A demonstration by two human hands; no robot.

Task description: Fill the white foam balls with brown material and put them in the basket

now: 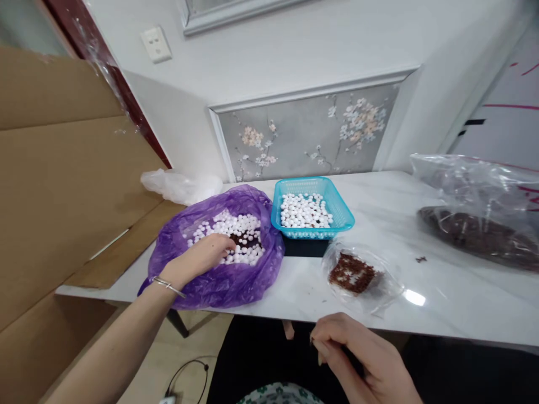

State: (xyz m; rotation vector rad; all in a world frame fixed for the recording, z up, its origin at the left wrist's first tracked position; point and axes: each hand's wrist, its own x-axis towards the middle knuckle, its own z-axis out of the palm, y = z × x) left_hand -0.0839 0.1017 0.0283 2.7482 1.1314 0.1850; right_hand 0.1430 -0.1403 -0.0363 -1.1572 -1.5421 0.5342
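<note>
My left hand [201, 259] reaches into an open purple plastic bag [219, 280] full of small white beads [238, 233], fingers curled down among them; a thin bracelet sits on the wrist. My right hand [357, 359] hovers below the table's front edge, fingers curled around something small and dark that I cannot make out. A blue plastic basket [312, 223] holding more white beads stands just right of the bag. A small clear bag with dark brown pieces [352, 274] lies in front of the basket.
A large clear bag of dark brown pieces [475, 224] lies at the right on the white marble table [442, 292]. A crumpled clear bag [181, 185] sits at the back left. Cardboard sheets [63, 185] lean at the left. A cable lies on the floor.
</note>
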